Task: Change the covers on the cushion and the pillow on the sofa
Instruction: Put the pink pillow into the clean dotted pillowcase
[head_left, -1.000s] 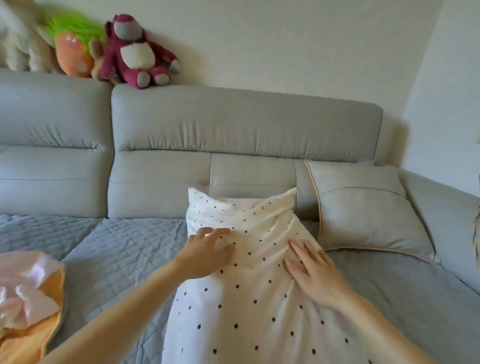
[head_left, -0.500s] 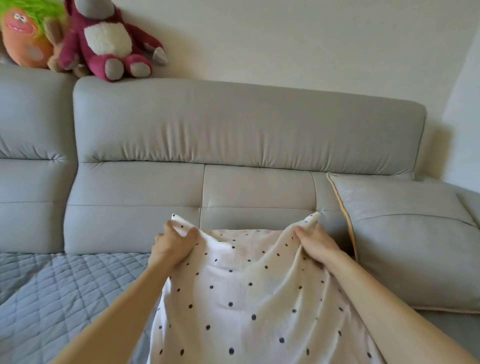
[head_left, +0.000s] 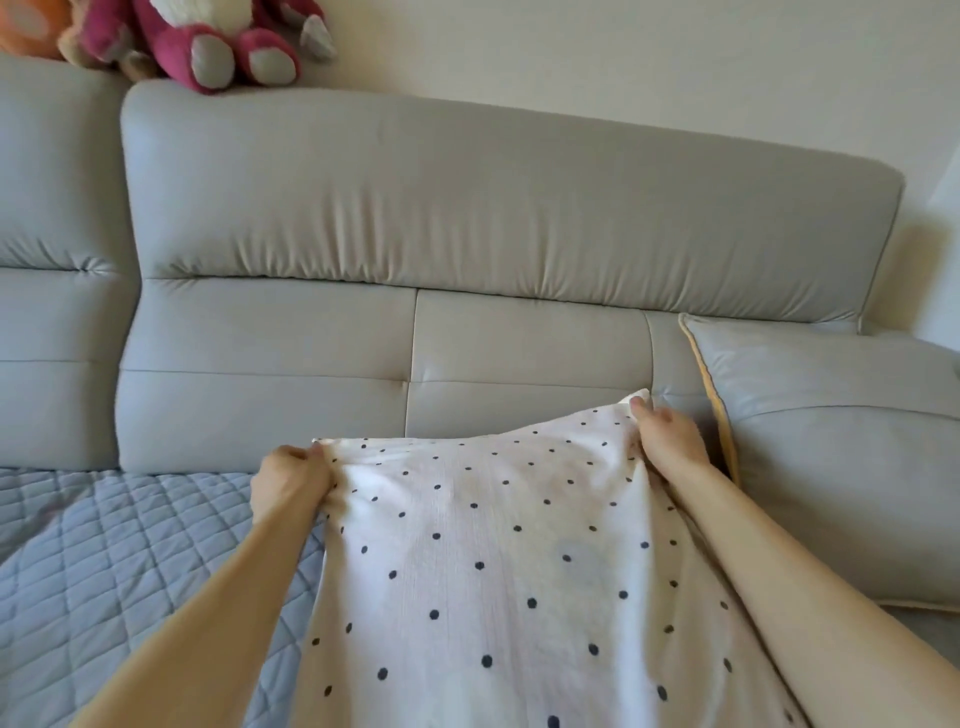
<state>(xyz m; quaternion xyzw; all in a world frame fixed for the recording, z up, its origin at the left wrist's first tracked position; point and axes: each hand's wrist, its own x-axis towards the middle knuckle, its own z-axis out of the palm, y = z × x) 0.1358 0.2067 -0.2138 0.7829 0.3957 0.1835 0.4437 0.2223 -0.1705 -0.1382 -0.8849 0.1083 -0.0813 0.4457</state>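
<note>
While the left hand (head_left: 289, 480) grips one corner, the right hand (head_left: 667, 439) pinches the dotted cover's (head_left: 493, 571) other.

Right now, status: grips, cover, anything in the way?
Left grip pinches dotted cover, far-left corner. Right grip pinches far-right corner, held higher. Grey cushion close beside right grip; contact unclear.

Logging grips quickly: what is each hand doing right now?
Left hand: grips the cover at its left corner.
Right hand: pinches its right corner.
</note>
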